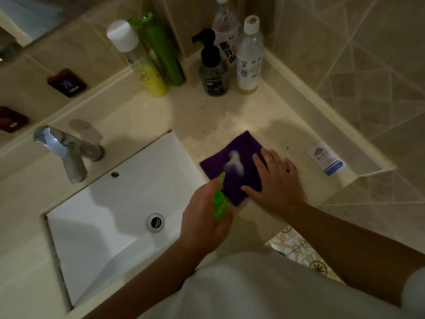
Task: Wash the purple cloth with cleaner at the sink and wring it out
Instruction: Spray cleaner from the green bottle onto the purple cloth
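Left hand (204, 217) is gripping a green spray bottle (219, 202), fingers (227, 221) curled round its neck, nozzle pointing away from the person at the cloth. Right hand (274, 180) is lying flat, fingers straight and spread, pressing the near right part of the purple cloth (232, 164) onto the beige surface (287, 132). Cloth is sitting just past the left fingers and under the right fingertips, on the surface beside the sink's right edge, not in the basin. White foam patch (233, 163) is showing mid-cloth, just beyond the nozzle. White sink (128, 180) is lying left of both hands, drain (156, 222) near the left wrist, chrome tap (66, 150) further left and back. Small white-and-blue packet (326, 158) is lying right of the right fingers, well apart. Far beyond the fingers, along the wall: yellow-green spray can (142, 63), green can (163, 51), dark pump bottle (212, 67), two clear plastic bottles (249, 58).
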